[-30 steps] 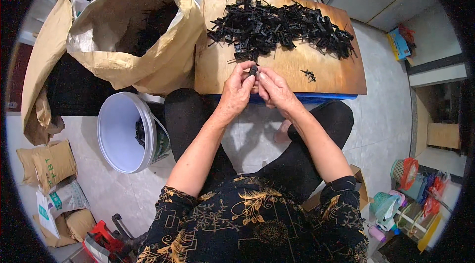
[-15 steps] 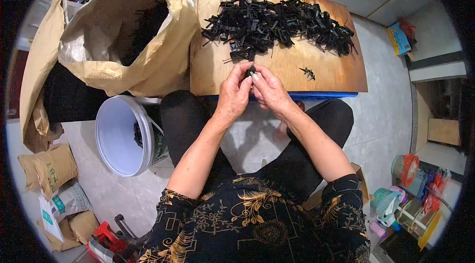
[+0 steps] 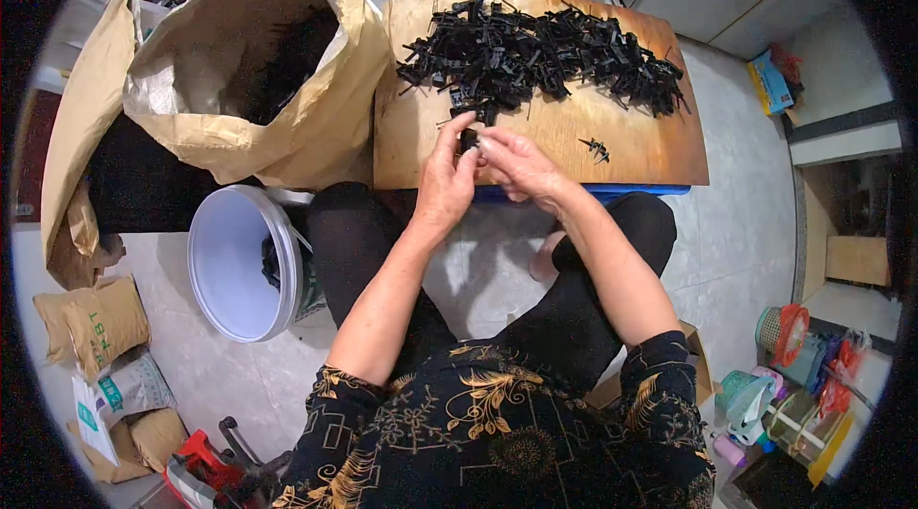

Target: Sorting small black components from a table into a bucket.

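Observation:
A small black plastic part (image 3: 469, 140) is pinched between the thumb and fingers of my left hand (image 3: 446, 180), just over the front edge of the wooden board. My right hand (image 3: 524, 167) meets it from the right, its thumb and forefinger closed together at the part's side. Fingers cover most of the part, so its full shape is hidden. Beyond my hands, a heap of black plastic parts (image 3: 545, 55) with thin prongs spreads over the board (image 3: 535, 131). One loose spiky black piece (image 3: 597, 149) lies apart, right of my right hand.
To the left stands a large open paper sack (image 3: 258, 141) with black contents. Below it, a white bucket (image 3: 215, 265) holds some black pieces. Brown packages (image 3: 100, 322) and a red-and-black object (image 3: 206, 471) sit lower left. Baskets and bags (image 3: 755, 399) are at lower right.
My hands have shifted slightly left with the black part. The left fingers are raised more, and the right fingers have moved to the part's right side.

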Available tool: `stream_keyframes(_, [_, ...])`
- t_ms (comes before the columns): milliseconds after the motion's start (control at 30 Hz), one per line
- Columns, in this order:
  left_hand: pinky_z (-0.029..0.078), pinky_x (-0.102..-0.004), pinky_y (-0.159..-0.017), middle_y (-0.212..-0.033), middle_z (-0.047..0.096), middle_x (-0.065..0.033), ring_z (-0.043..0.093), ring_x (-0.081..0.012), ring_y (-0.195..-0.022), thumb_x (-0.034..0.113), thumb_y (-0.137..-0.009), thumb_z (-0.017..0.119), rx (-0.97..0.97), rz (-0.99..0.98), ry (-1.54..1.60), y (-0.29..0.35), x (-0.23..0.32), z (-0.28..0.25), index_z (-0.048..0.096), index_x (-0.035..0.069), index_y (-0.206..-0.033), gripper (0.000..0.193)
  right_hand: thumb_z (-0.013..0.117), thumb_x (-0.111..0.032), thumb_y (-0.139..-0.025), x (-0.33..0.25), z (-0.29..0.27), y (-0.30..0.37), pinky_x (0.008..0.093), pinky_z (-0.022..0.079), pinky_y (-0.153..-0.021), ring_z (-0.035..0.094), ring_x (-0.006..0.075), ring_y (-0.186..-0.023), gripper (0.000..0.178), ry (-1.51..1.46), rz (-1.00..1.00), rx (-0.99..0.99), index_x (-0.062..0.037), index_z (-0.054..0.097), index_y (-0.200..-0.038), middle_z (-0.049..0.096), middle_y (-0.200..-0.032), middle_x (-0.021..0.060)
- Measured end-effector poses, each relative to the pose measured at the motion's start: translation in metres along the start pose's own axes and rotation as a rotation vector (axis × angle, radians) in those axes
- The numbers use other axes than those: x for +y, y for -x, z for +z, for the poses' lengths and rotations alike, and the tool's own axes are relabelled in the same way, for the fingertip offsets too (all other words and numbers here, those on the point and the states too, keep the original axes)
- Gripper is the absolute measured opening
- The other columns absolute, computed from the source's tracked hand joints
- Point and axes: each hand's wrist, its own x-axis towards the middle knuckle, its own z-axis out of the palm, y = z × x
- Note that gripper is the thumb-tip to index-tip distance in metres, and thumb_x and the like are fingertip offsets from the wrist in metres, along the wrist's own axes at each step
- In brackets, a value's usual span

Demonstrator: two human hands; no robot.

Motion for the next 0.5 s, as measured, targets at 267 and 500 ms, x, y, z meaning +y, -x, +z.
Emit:
stream_keyframes(267, [0.052,-0.0249,-0.059,-0.08,0.053,-0.0072,0.06,-0.0163,-0.068,0.011,-0.09,0.044,0.043,-0.493,0.684,-0.005,0.003,-0.007,0.042,0.008,-0.114,0.024,0.061,-0.025,-0.08,-0.003,-0.035,-0.049,0.0364,0.049,-0.072,0.062,0.0286,-0.08,0.035,0.885,-0.403,0.556,-0.0052,0.051,-0.108,0.063,-0.09,0.0168])
stream_keyframes(500, [0.05,-0.0244,-0.054,-0.076,0.051,-0.0053,0.058,-0.0155,-0.063,0.02,-0.092,0.047,0.085,-0.548,0.717,-0.003,0.003,-0.004,0.043,0.01,-0.099,0.013,0.059,-0.03,-0.08,-0.006,-0.047,-0.07,0.0455,0.047,-0.069,0.059,0.0391,-0.082,0.033,1.125,-0.304,0.729,-0.0095,0.051,-0.105,0.063,-0.088,0.0195])
